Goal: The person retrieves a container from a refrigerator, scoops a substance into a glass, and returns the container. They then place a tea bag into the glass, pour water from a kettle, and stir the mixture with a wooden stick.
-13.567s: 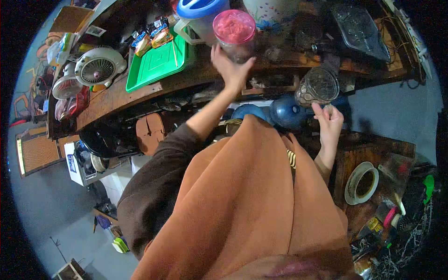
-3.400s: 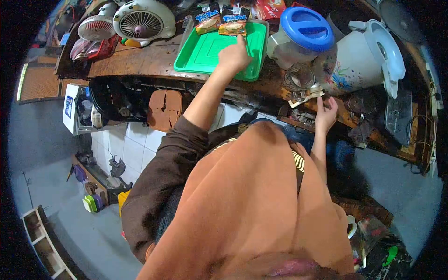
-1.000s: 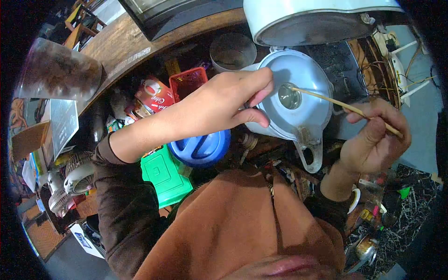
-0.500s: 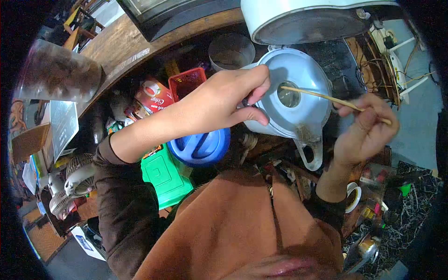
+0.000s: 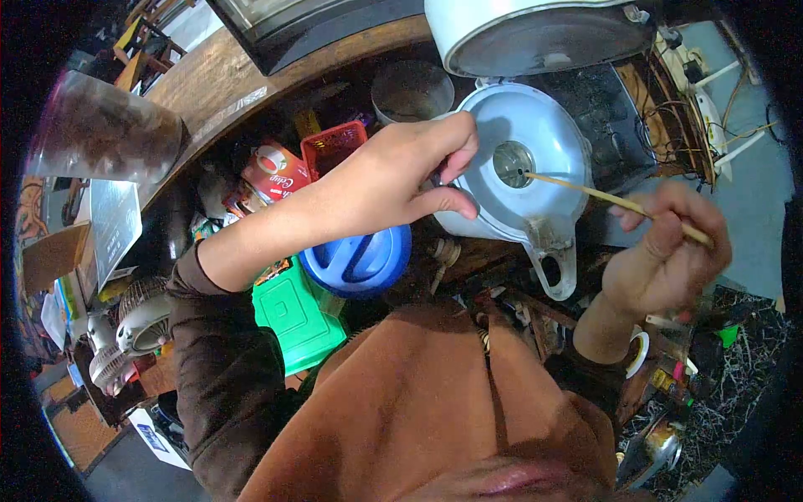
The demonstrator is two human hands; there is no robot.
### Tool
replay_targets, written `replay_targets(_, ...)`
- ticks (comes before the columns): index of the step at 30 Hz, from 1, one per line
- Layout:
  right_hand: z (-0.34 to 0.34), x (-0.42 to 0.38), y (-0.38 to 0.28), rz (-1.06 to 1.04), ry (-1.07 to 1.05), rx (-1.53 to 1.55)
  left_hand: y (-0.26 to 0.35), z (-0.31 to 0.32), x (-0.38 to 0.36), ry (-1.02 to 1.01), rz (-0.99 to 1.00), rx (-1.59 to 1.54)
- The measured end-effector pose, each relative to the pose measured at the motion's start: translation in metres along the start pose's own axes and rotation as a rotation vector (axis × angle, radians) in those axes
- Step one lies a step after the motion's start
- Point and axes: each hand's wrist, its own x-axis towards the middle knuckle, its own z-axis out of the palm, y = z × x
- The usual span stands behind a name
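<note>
A pale blue-white jug (image 5: 556, 134) with a sunken, funnel-shaped top and a round hole in its middle stands in front of me. My left hand (image 5: 431, 163) is closed at the jug's left rim, thumb and curled fingers on either side of the edge, fingertips partly hidden. Out to the right, my right hand (image 5: 673, 243) pinches a thin wooden stick (image 5: 598, 194) near its back end. The stick slants across the jug's top, and its front tip overlaps the right side of the hole. From the jug's near side juts a looped handle (image 5: 567, 269).
A raised white lid (image 5: 535, 25) with a grey underside rises behind the jug. Left of it are a clear round tub (image 5: 397, 117), a red basket (image 5: 361, 134), a blue lid (image 5: 355, 263) and a green box (image 5: 297, 322). Cables (image 5: 669, 117) hang at the right.
My right hand has shifted a little right and down, drawing the stick's tip from the hole's far side to its right side. My left hand stays at the rim.
</note>
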Motion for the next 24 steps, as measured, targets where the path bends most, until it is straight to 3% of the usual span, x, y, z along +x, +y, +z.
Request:
replay_targets(8,0.015,-0.006,0.012,0.014,0.042,0.116,-0.002,0.001,0.000,0.011,0.023,0.000)
replay_targets(11,0.015,-0.006,0.019,0.045,-0.034,0.095,-0.005,0.002,0.001,0.043,0.087,0.014)
replay_targets(14,0.020,-0.016,0.028,0.001,0.100,0.217,-0.002,0.001,0.001,0.027,0.057,-0.002)
replay_targets(20,-0.009,-0.028,0.011,0.110,0.329,0.094,0.010,-0.008,0.005,-0.038,0.001,-0.026)
replay_targets(21,-0.007,-0.029,0.009,0.061,0.411,0.101,0.013,-0.008,0.008,-0.039,0.004,-0.025)
replay_targets(24,-0.018,-0.035,0.008,-0.062,0.388,0.168,0.018,-0.003,0.017,0.083,0.081,0.067)
